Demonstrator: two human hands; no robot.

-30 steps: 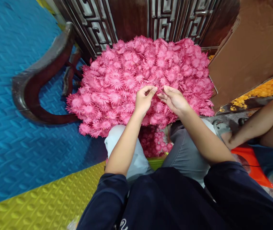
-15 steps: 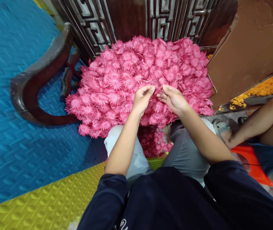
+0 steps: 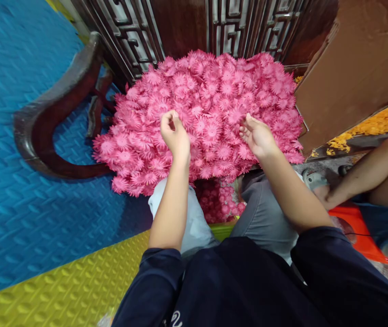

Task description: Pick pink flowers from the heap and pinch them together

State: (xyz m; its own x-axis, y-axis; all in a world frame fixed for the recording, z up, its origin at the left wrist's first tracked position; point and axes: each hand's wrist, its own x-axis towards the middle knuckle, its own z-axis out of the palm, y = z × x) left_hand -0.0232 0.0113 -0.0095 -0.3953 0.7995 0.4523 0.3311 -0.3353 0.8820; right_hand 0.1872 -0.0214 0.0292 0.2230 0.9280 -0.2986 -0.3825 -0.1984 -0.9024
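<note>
A big heap of pink artificial flowers with thin, pointed petals spreads in front of my knees. Over its left-middle part, my left hand is closed, thumb and forefinger pinched together. Whatever lies between those fingertips blends into the pink behind. My right hand hovers over the right half of the heap, its thumb and forefinger pinching a pink flower. The other fingers of that hand are loosely curled. A wide gap separates the two hands.
A dark curved wooden armrest stands left of the heap, on blue matting. Carved wooden panels rise behind, and brown cardboard borders the right. Another person's leg and orange flowers are at far right.
My hands were close together over the middle of the heap. Since then the left has moved well to the left and the right slightly to the right.
</note>
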